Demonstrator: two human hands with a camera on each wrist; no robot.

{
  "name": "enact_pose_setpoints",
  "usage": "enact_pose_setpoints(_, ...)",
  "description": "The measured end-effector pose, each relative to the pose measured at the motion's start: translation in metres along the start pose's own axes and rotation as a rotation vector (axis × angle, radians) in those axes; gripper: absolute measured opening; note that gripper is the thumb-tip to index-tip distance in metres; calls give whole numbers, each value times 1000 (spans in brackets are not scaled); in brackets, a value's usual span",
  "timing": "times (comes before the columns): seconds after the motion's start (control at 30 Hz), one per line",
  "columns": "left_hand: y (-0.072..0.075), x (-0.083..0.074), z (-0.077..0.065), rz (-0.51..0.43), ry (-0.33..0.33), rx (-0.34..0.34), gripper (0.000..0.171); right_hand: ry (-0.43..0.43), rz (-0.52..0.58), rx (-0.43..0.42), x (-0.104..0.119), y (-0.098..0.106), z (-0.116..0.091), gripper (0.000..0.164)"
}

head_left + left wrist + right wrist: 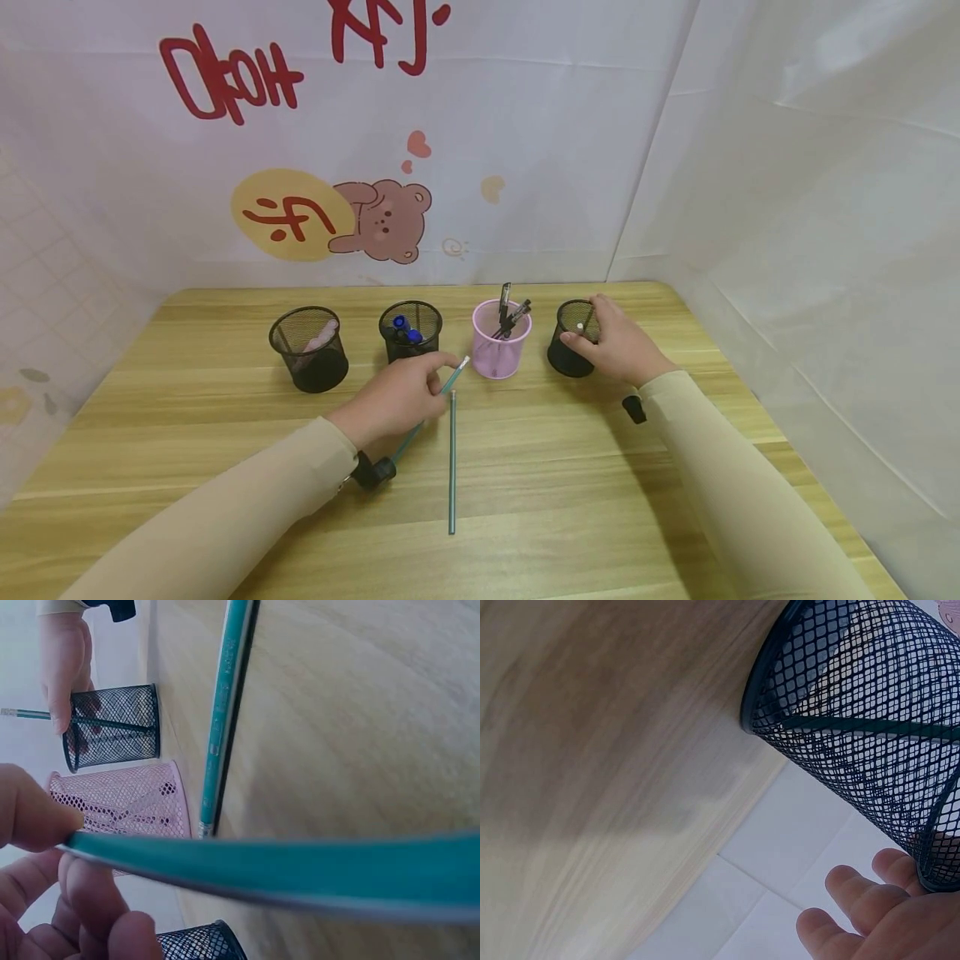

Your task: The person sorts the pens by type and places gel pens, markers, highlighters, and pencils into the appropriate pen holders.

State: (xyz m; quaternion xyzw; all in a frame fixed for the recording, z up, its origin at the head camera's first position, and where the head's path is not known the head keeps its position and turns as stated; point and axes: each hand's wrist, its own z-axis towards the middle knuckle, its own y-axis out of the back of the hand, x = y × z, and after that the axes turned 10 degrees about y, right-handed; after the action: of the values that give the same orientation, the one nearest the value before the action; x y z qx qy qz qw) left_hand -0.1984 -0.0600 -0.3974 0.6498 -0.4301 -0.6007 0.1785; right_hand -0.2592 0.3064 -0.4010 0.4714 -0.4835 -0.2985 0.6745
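Note:
A green pencil [408, 442] with a white eraser end is pinched between the thumb and fingers of my left hand [397, 396], tilted with its eraser end up toward the pink cup. Beneath and beside it, a second green pencil [452, 467] lies on the table. At the right, my right hand [618, 342] holds a black mesh pen cup [568, 362] near its rim, thumb on the front side and fingers around the far side. Inside that cup leans another green pencil [870, 727], its eraser end poking above the rim in the left wrist view.
A pink mesh cup [497, 358] with several black pens [513, 315] stands between the hands. Farther left are a black mesh cup [431, 343] with blue-capped pens and another black cup [318, 371] holding pale pink items. A printed cloth wall [525, 200] rises behind the table.

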Motion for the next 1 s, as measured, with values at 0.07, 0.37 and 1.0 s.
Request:
enact_pose_setpoints(0.07, 1, -1, 0, -8, -13, -14, 54, -1, -1, -1, 1, 0, 0, 106)
enact_pose_setpoints(0.37, 4, -5, -2, -72, -43, -27, 53, -12, -4, 10, 4, 2, -1, 107)
enact_pose_setpoints(1.0, 7, -14, 1, -141, -194, -96, 48, -7, -2, 5, 2, 2, 0, 108)
